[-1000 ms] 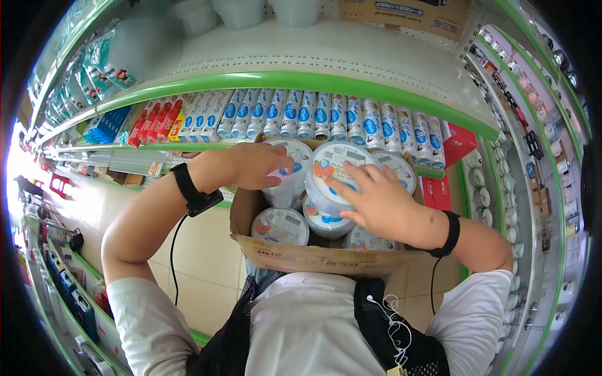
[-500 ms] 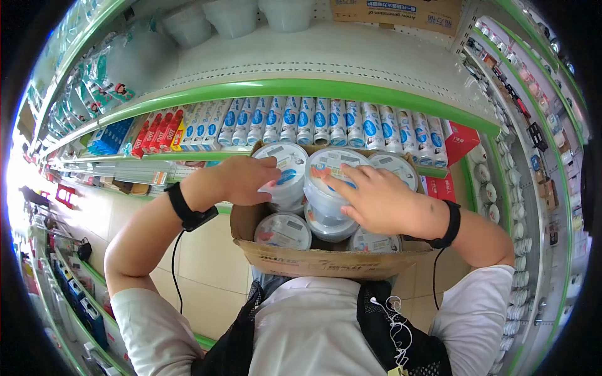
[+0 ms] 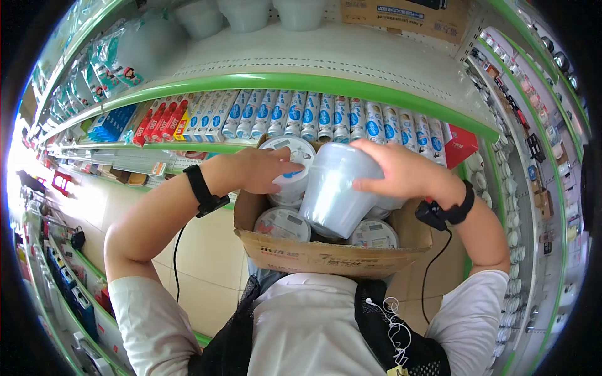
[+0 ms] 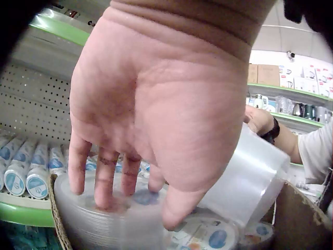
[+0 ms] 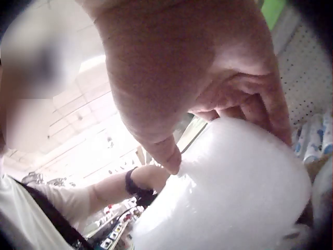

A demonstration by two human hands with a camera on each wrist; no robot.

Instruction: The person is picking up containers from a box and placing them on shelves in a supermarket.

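Note:
My right hand grips a translucent pack of plastic bowls, thumb on one side and fingers over the plain end. The pack is tilted above the open cardboard box, and its labelled face is hidden. My left hand touches a second pack at the box's back left, its fingers down on the top and rim. In the left wrist view, this pack shows many nested rims. More labelled packs lie lower in the box, including one at front left and one at front right.
Behind the box, a green-edged shelf holds a row of blue-and-white rolls and red boxes. Above them runs a white shelf with stacked tubs and a carton at the back. More stocked shelves stand on the right.
My right hand has gone from lying on the pack's labelled top to gripping it. That pack is now tilted, plain end up. My left hand stays at the back-left pack.

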